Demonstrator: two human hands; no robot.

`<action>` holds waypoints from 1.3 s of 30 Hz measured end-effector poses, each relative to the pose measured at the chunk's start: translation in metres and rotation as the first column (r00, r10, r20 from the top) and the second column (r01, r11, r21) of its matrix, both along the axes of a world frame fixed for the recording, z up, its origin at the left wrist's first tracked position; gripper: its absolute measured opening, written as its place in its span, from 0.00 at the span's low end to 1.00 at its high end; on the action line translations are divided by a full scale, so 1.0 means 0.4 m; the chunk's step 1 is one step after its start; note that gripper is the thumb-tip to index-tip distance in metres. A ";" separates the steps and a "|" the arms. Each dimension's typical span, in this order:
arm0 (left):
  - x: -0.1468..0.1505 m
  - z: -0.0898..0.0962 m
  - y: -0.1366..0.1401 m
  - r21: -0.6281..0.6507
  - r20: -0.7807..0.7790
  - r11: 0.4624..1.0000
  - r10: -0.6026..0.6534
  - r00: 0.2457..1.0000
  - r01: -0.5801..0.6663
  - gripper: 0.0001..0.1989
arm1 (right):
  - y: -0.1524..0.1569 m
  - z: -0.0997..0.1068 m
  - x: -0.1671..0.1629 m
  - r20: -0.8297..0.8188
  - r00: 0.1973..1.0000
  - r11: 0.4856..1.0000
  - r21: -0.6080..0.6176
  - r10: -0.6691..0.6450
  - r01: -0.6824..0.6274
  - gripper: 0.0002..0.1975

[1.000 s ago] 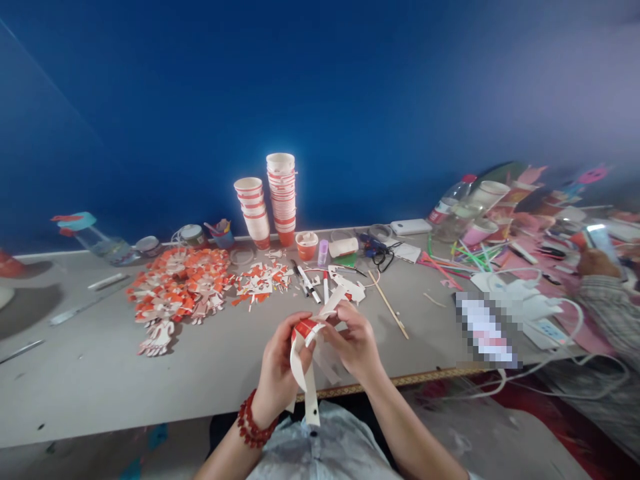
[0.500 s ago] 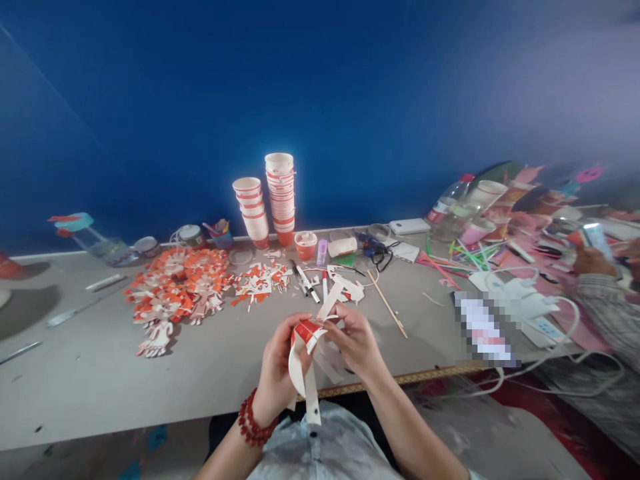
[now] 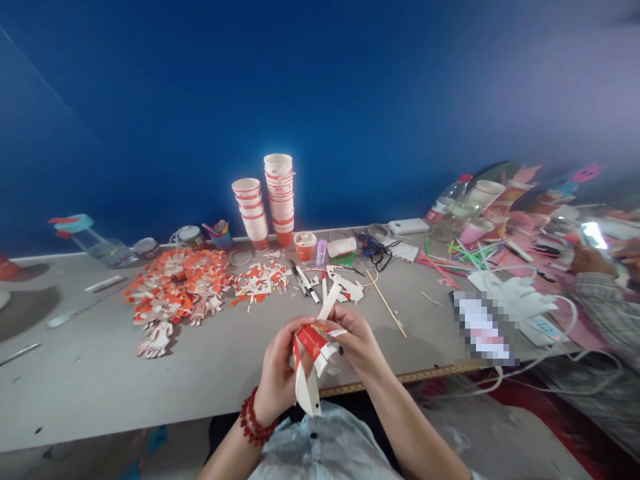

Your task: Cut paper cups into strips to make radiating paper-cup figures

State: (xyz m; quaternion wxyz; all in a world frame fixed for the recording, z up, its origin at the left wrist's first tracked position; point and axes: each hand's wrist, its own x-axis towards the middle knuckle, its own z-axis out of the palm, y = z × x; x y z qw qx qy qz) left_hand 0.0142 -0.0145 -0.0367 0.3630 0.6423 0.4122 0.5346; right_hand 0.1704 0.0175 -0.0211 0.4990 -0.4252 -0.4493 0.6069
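Between my hands is a cut paper cup (image 3: 311, 341), red outside and white inside, with strips hanging down and one strip sticking up. My left hand (image 3: 278, 365) is closed on its left side, the thumb along the top. My right hand (image 3: 356, 337) pinches its right edge near a pale strip. Both hands are above the table's front edge. Beyond them lie white paper scraps (image 3: 351, 290), a red-capped marker (image 3: 325, 285) and black-and-white markers (image 3: 308, 285). A wooden stick (image 3: 387, 304) is to the right of these.
Two stacks of paper cups (image 3: 279, 200) stand by the blue wall. A heap of red-and-white cut paper shapes (image 3: 175, 283) covers the left. Scissors (image 3: 383, 257) lie at the back. A phone (image 3: 483, 328) and power strip (image 3: 530, 310) are right, near another person's hand (image 3: 594, 260).
The cut cup has turned in my hands, so more of its red outer side faces up. Its hanging strips have swung and bunched together. My hands have shifted only slightly.
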 end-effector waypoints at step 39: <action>-0.021 -0.035 0.021 -0.125 0.164 0.991 -0.034 0.986 0.055 0.27 | -0.004 0.007 0.005 -0.121 0.992 0.994 -0.091 0.043 -0.054 0.14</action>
